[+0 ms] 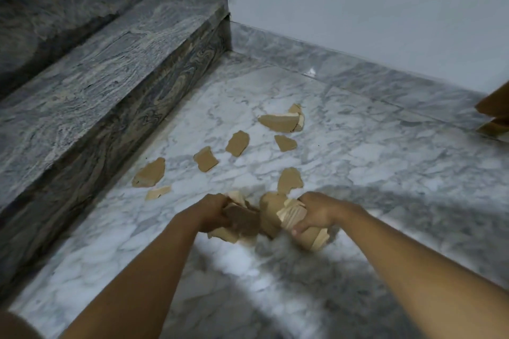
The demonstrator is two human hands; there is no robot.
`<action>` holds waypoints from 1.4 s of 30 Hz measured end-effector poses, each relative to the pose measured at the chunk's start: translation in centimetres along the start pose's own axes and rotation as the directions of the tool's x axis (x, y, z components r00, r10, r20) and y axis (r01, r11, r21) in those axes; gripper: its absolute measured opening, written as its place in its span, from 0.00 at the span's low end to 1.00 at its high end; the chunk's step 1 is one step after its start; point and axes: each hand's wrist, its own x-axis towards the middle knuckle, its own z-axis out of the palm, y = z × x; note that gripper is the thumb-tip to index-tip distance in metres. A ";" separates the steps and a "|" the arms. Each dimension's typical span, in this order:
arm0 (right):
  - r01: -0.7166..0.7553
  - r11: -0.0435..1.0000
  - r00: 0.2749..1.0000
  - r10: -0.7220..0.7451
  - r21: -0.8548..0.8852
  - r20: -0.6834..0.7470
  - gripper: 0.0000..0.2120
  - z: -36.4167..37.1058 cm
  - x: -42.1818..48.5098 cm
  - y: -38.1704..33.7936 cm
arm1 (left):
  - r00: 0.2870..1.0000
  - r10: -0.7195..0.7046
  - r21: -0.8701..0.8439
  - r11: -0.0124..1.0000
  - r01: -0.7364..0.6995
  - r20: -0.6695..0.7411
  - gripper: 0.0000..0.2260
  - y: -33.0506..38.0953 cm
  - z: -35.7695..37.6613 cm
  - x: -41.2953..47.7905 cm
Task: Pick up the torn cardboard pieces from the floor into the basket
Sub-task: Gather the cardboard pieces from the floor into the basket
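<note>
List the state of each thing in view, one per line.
Left hand: closed on cardboard pieces.
Right hand: closed on a cardboard bundle.
Loose cardboard pieces: scattered flat on the marble floor, untouched.
Stacked pieces: overlapping, on the floor.
Basket: not visible.

Cardboard pieces (278,217) in both hands

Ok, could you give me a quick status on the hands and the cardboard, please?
Left hand and right hand both gripping cardboard pieces. Loose scraps on marble floor. Basket not in view.
</note>
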 end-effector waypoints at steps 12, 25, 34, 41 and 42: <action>0.123 0.789 0.985 -0.170 -0.602 -0.021 0.21 -0.2 2.5 -7.1 | 0.997 -0.029 -0.221 0.975 0.011 -0.077 0.09 -4.4 -3.8 -1.0; -0.005 0.986 1.000 0.003 -0.166 -0.017 0.37 -2.7 4.4 -5.0 | 0.991 -0.030 -0.317 0.948 -0.014 -0.133 0.17 -4.9 -4.9 0.5; -0.223 0.955 0.965 0.187 -0.197 -0.183 0.40 -3.7 5.5 -2.7 | 0.993 0.000 -0.299 0.954 -0.037 -0.122 0.16 -2.8 -9.4 7.9; -0.219 0.975 0.933 0.221 0.041 -0.284 0.29 -2.7 7.0 -1.1 | 0.986 -0.005 -0.019 1.000 0.002 -0.168 0.32 0.8 -8.8 13.1; -0.232 0.971 0.925 0.237 0.051 -0.298 0.31 -2.5 7.0 -0.9 | 0.983 0.010 0.030 1.000 -0.004 -0.184 0.34 1.1 -8.6 13.6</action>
